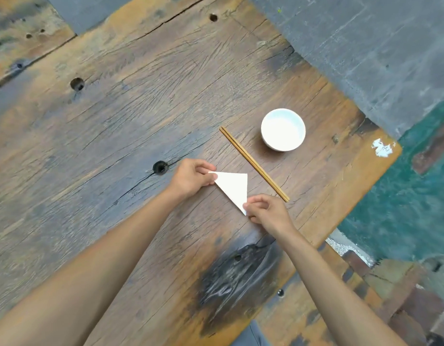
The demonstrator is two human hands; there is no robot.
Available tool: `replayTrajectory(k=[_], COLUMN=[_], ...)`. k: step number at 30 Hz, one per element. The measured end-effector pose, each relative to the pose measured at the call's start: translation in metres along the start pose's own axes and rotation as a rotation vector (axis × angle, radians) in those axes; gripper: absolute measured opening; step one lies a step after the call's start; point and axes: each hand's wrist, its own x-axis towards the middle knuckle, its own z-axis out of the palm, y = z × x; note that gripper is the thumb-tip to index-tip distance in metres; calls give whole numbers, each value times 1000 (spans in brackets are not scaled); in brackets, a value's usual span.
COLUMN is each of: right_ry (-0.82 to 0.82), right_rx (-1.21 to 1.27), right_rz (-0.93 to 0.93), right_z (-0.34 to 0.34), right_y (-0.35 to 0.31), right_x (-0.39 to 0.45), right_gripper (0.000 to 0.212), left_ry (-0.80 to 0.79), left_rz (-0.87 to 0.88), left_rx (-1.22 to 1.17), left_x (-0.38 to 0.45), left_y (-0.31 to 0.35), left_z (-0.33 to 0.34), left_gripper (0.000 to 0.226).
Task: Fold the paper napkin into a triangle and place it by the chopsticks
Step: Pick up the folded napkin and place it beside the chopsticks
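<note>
Two corners of our folded napkin (232,188) sit in pinch grips, left hand (191,178) far, right hand (268,212) near, its long edge running diagonally, roughly parallel to the chopsticks (253,164).

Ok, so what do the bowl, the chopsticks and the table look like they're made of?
The bowl looks like glazed white ceramic, going by its smooth, even sheen, though plastic can't be ruled out. The chopsticks seem to be brown wood or bamboo, thin and matte. The table is clearly old weathered wood: open grain, cracks, knot holes and dark stained patches.
</note>
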Motion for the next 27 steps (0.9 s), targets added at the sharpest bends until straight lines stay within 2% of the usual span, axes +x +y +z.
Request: replayTrajectory(k=[8,12,19,21,24,27], right_ry=[58,78,141,216,323,245], right_rx=[-64,-67,-174,-360,-624,-823], right_rz=[1,-4,-25,-129,-470,-664], right_z=[6,8,11,11,17,32], right_y=[-2,0,-1,-3,-3,2], right_x=[21,25,25,21,14,18], right_gripper=[11,11,15,15,13,49], left_ry=[105,140,171,213,183,17], left_rz=[82,183,371,490,706,711], left_rx=[223,332,568,688,836,1000], left_x=[16,22,18,10,0,-2], left_y=[5,2,-2,-1,-6,-18], left_z=[4,5,7,9,17,26], left_gripper=[20,19,34,28,33,56])
